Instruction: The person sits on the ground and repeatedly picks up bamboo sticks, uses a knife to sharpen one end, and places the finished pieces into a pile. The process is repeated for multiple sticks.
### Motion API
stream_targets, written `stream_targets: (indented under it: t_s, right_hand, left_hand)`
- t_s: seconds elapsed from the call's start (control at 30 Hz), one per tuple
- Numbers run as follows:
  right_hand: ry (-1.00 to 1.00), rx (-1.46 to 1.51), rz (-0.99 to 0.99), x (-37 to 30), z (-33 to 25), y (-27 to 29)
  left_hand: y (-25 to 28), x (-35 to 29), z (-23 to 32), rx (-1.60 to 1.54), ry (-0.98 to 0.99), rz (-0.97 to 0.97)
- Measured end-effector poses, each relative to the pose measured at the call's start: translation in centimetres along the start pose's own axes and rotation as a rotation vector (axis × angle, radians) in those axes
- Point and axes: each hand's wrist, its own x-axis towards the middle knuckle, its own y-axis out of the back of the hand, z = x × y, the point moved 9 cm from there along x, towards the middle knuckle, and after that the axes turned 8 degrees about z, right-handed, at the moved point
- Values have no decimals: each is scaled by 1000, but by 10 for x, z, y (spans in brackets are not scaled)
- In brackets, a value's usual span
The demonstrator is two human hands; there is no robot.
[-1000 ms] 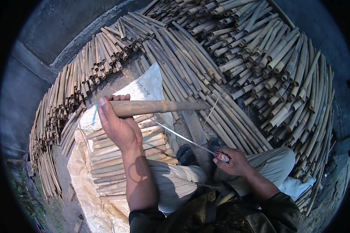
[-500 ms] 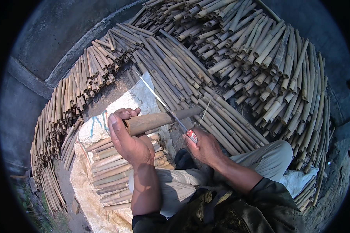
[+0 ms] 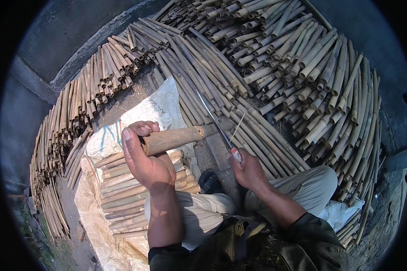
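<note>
Plainly, bamboo pole in hand: the pole (image 3: 174, 140) lies just at 9 o'clock of the middle, thick end in the left palm, thin end toward 3 o'clock and slightly raised.
Left grip: the left grip (image 3: 150, 160) is curled about the pole's thick end, which lies in the palm between thumb and fingers.
Right grip: the right grip (image 3: 248, 170), at 4 o'clock, is wrapped round the handle (image 3: 235, 155) of a long knife (image 3: 219, 128).
Blade: points toward 11 o'clock and crosses the pole near its thin end; whether the two touch, I cannot tell.
Markings: the handle is red and white, any lettering too small to make out; blue strokes mark the pale sack (image 3: 83, 205) at 9 o'clock.
Cut bamboo: a row of short pieces (image 3: 126, 197) lies on the sack at 8 o'clock, partly behind the left forearm.
Stacks: a big stack (image 3: 321, 77) rises at 2 o'clock, another (image 3: 79, 106) between 9 and 10, and long poles (image 3: 212, 77) lie flat at 12.
In the way: a dark sandal (image 3: 210, 181) at 6 o'clock and a bent, trousered knee (image 3: 319, 178) at 4, near the right forearm.
</note>
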Motion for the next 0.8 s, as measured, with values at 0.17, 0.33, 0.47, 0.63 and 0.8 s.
stream_targets:
  t_s: [0.17,0.33,0.47,0.63,0.8]
  right_hand:
    - [340,211,91,-19,-66,13]
    - [4,34,17,8,-27,-1]
    - [194,202,10,-6,-38,-3]
    - [171,89,15,6,-41,-12]
    - [143,96,9,7,-41,-11]
  left_hand:
    - [-13,-6,0,4,-19,-128]
    - [-9,-1,0,18,0,-100]
    - [-9,-1,-1,-16,-17,-152]
    - [-14,2,-1,-28,34,-231]
    - [-5,1,-5,-165,105,-143]
